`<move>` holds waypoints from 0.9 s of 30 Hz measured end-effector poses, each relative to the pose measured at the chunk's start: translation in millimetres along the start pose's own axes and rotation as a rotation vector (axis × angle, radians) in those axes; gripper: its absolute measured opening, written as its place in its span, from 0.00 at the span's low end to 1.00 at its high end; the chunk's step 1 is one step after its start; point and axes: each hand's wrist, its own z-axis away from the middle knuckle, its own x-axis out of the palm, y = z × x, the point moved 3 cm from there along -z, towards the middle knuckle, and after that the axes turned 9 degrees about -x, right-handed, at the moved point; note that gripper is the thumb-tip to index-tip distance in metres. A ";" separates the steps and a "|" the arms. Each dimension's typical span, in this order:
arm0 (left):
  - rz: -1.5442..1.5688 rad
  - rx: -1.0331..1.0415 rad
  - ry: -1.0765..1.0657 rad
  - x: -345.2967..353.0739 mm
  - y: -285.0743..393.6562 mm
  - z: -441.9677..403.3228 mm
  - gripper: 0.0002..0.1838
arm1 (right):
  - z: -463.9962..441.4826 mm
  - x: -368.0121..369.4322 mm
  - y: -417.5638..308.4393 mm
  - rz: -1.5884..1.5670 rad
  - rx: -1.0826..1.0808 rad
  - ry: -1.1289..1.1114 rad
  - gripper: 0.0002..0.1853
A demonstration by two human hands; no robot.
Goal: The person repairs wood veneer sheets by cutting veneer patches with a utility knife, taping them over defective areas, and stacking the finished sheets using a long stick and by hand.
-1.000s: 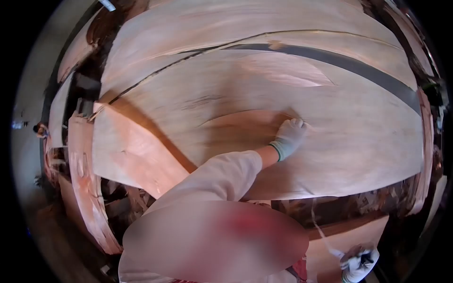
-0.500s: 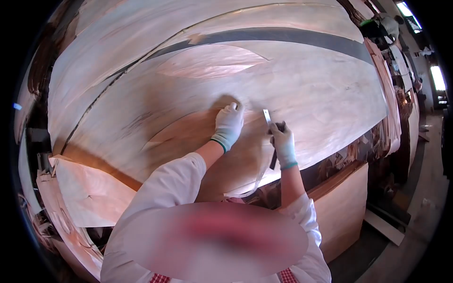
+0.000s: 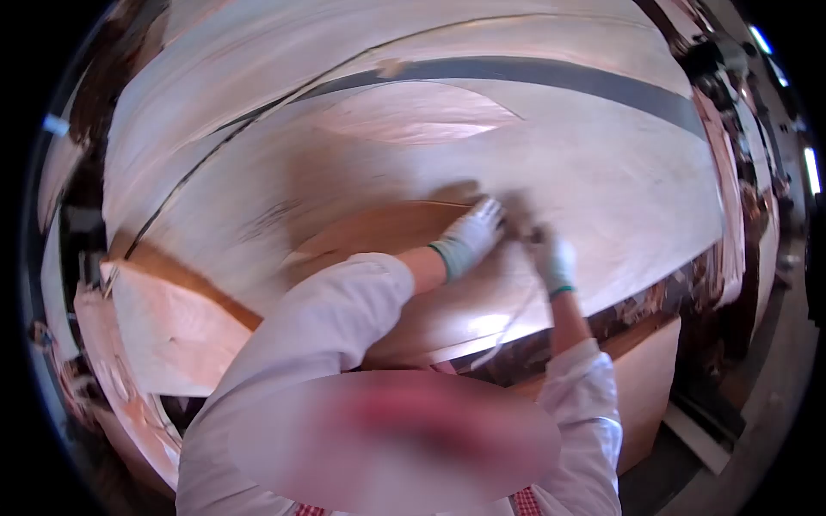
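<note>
My left hand (image 3: 471,241), in a white glove with a green cuff, is over the pale wood veneer sheet (image 3: 602,172). Its fingers are bent together, and what they may hold is hidden. Just to the right, my gloved right hand (image 3: 557,260) is closed and smeared by motion. It grips a flat tool with a silvery blade and dark handle, plain earlier but blurred now. A thin whitish strip (image 3: 512,327) trails below this hand toward the sheet's near edge. Beside my left hand, a leaf-shaped opening (image 3: 379,230) in the sheet shows browner wood.
A second leaf-shaped patch (image 3: 417,112) lies farther back, near a long dark band (image 3: 551,73). A folded veneer piece (image 3: 176,331) is at the left. Upright boards (image 3: 645,387) stand at the near right, with veneer scraps (image 3: 662,279) along the edge.
Both hands have moved right in the view, and my left hand is closer to the right one. The view has shifted slightly. The tool's blade has become blurred.
</note>
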 end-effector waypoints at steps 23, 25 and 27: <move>0.921 -1.164 0.657 12.5 -140.6 310.8 0.04 | 104.2 93.4 -285.2 -0.690 -0.051 -0.464 0.10; 0.753 -1.157 0.670 20.6 -148.3 301.8 0.05 | 100.7 100.8 -293.3 -0.646 -0.064 -0.458 0.11; 0.651 -1.141 0.681 28.5 -151.5 290.9 0.06 | 100.9 110.5 -296.8 -0.674 -0.021 -0.447 0.10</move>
